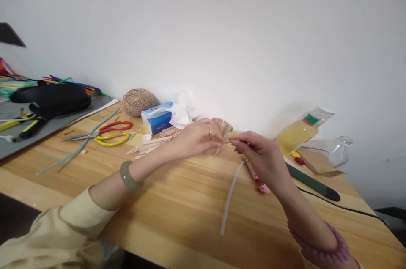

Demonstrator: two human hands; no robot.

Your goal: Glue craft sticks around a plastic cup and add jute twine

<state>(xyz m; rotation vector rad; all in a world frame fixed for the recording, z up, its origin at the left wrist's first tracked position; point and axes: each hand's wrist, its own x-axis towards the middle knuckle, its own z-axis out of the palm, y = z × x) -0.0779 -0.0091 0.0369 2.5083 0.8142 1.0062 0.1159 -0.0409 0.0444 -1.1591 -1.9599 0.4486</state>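
Wall (203,28) is standing behind | wood-grained counter (158,201) is carrying twine (138,102) and scissors (94,135) | right hand (261,155) is pinching thin stick (227,142) in narrow grip above counter | left hand (198,135) is hanging at its other end (whether holding, I cannot tell) | light, steady support is probably suiting it best

2 hands (203,137) (264,157) — pinching, close together.
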